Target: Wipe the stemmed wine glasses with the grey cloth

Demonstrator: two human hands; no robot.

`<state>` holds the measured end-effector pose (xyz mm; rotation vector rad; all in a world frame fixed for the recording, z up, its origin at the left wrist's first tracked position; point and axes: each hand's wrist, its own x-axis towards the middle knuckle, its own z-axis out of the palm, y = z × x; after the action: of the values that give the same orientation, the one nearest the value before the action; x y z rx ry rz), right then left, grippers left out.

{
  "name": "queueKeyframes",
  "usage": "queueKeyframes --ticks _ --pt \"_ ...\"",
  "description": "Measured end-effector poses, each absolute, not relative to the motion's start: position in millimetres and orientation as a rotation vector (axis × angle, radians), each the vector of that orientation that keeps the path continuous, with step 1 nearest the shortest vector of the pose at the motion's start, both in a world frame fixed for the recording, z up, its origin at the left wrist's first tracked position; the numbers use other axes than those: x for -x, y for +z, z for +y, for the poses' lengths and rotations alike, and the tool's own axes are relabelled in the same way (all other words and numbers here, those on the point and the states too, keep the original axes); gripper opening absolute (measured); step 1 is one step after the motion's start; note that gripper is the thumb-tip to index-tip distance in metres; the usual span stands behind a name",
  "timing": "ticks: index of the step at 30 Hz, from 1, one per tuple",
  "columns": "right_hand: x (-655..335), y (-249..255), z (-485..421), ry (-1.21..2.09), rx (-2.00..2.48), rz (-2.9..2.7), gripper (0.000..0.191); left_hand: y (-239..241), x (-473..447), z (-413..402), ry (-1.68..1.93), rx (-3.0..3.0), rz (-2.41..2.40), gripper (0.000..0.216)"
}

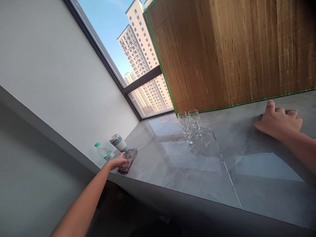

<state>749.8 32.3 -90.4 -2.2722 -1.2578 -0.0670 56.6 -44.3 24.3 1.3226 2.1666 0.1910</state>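
Head view: the left hand [118, 162] reaches out to the far left end of the grey marble-look table [187, 171], its fingers laid loosely over the near end of a dark flat phone with a patterned case [126, 162]. The grip here is released, fingers spread flat on top and not closed around the phone, which lies flat near the table's front edge. Just beyond it, against the white wall, stand a clear plastic water bottle with a green cap [103, 150] and a grey-and-white lidded travel cup [118, 142], both close to the fingers.

My judgement of the risks: the phone sits near the table's edge, so a careless drag toward the near side could tip it off. A sweep of the hand to the left or far side could knock over the bottle or the cup.

The right hand [280, 122] rests palm-down on the table at the far right, near the lower border of a brown bamboo blind with green trim [222, 59]. Its fingers are curled over something thin and dark; I cannot tell what it is or whether it is gripped. Between the hands stands a cluster of clear stemmed wine glasses [191, 126], well apart from both; an arm crossing the middle could topple them.
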Motion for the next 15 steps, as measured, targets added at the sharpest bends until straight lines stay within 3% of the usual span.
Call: queueKeyframes --ticks 15 --pt "-751.1 -91.3 35.2 -0.059 2.288 -1.244 0.071 19.8 -49.3 -43.8 0.12 -1.395 2.185 0.098"
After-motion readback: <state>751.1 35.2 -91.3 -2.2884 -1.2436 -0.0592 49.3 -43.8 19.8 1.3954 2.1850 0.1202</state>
